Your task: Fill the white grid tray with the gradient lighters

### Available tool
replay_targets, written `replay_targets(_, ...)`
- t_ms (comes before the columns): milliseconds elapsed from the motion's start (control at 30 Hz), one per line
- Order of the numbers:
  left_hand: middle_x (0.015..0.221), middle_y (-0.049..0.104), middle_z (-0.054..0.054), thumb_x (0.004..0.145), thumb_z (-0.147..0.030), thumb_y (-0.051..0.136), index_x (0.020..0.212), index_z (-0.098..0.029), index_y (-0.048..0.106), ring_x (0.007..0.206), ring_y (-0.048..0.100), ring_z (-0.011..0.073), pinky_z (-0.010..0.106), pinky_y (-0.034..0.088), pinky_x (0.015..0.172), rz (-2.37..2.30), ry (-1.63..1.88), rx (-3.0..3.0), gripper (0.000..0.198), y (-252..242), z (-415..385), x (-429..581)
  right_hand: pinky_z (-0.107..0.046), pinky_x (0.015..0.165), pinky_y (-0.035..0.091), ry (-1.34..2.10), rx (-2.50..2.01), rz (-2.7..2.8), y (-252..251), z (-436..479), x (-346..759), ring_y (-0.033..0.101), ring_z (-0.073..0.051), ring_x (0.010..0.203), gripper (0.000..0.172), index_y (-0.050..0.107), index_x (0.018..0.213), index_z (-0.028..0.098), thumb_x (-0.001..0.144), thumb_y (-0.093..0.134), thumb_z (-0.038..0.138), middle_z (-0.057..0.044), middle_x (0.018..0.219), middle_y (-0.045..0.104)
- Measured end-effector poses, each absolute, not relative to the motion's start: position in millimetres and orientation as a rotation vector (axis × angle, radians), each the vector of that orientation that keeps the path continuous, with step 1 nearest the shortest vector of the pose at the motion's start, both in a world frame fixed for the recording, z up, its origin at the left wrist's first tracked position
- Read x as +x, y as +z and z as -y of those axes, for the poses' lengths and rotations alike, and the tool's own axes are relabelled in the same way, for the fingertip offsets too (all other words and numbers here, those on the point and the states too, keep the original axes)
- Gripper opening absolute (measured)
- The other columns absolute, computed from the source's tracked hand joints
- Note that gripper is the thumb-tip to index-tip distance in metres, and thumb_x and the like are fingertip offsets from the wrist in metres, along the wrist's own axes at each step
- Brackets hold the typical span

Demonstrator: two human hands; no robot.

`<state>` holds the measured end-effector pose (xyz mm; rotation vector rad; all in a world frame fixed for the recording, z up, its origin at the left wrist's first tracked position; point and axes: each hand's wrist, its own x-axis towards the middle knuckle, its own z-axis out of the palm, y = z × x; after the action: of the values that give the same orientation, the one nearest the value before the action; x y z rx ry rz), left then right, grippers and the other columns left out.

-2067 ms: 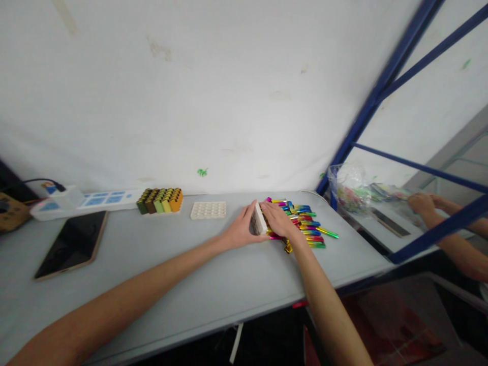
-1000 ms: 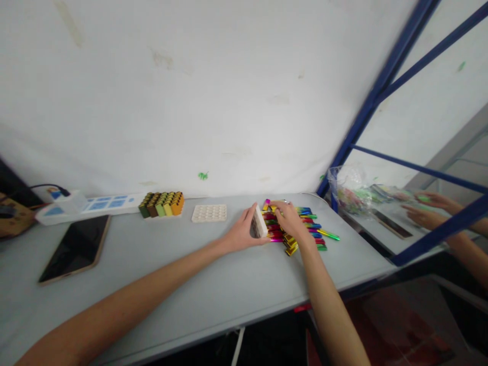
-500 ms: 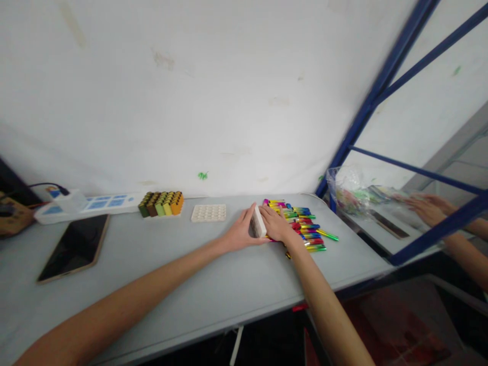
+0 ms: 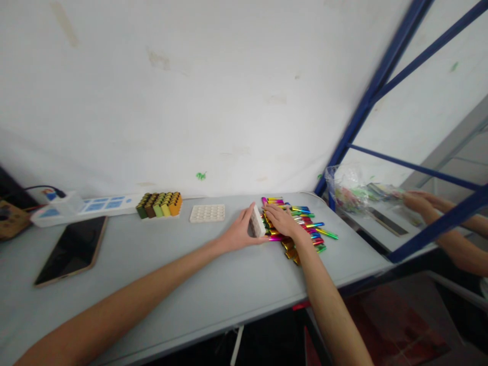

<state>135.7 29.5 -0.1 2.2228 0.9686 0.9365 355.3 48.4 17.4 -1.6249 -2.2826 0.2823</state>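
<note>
My left hand point(image 4: 243, 231) is closed around the edges of a small white tray point(image 4: 257, 221), which stands tipped up on its side. Just right of it lies a pile of shiny foil-coloured tubes point(image 4: 312, 226) in red, blue, green, gold and pink. Some tube ends meet or come close to the tray's face; whether any sit in it I cannot tell. My right hand point(image 4: 284, 222) lies flat over the tubes, fingers stretched toward the tray, and hides part of the pile. A similar white tray with rows of round hollows point(image 4: 208, 213) lies flat left of my left hand.
A block of upright green, brown and orange tubes point(image 4: 160, 205) stands near the wall. Farther left are a power strip point(image 4: 110, 203) and a dark tablet point(image 4: 72, 249). A blue metal frame point(image 4: 358, 122) borders the right side. Beyond it are plastic bags point(image 4: 346, 190) and another person's arms point(image 4: 434, 213).
My right hand has drawn slightly away from the tray onto the tubes, and more tubes now show between it and the tray. Gold tube ends have appeared below my right wrist.
</note>
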Motion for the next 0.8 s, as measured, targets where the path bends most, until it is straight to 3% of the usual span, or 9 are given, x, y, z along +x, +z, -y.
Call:
replay_targets(200,0.155,0.033,0.019,0.069,-0.069,0.078,0.160,-0.020,0.010,0.143,0.037,0.0361,0.048,0.031,0.120,-0.973,0.922,2.231,0.124,-3,-32,135,-0.047,0.118,0.032,0.186,-1.395,2.248,13,-58,368,0.050,-0.024,0.136,0.042,0.063,0.133,0.020,0.105,0.035,0.036,-0.010,0.142,0.059)
replay_targets(400,0.154,0.036,0.019,0.068,-0.062,0.082,0.160,-0.021,0.011,0.142,0.038,0.0366,0.049,0.032,0.119,-0.932,0.970,2.221,0.124,-5,-32,136,-0.040,0.109,0.041,0.135,-1.284,2.284,18,-46,334,0.059,-0.023,0.122,0.036,0.065,0.122,0.016,0.104,0.035,0.026,-0.013,0.126,0.067)
replay_targets(500,0.153,0.037,0.019,0.068,-0.059,0.083,0.161,-0.022,0.008,0.141,0.039,0.0358,0.050,0.032,0.119,-0.910,0.993,2.211,0.125,-5,-33,136,-0.050,0.115,0.031,0.120,-1.378,2.400,19,-33,318,0.056,-0.025,0.126,0.035,0.058,0.130,0.015,0.101,0.039,0.022,-0.015,0.130,0.064)
replay_targets(600,0.151,0.038,0.019,0.067,-0.059,0.084,0.161,-0.022,0.007,0.140,0.040,0.0355,0.051,0.033,0.118,-0.896,0.979,2.203,0.127,-5,-34,135,-0.061,0.119,0.015,0.062,-1.466,2.489,21,-25,315,0.045,-0.028,0.138,0.047,0.047,0.143,0.016,0.098,0.045,0.025,-0.017,0.146,0.052)
replay_targets(800,0.151,0.040,0.015,0.071,-0.054,0.083,0.159,-0.026,0.019,0.140,0.040,0.0331,0.048,0.033,0.119,-0.880,0.995,2.242,0.112,-4,-34,134,-0.060,0.121,0.008,0.019,-1.546,2.537,25,-23,318,0.043,-0.026,0.140,0.050,0.044,0.147,0.017,0.098,0.040,0.027,-0.016,0.150,0.049)
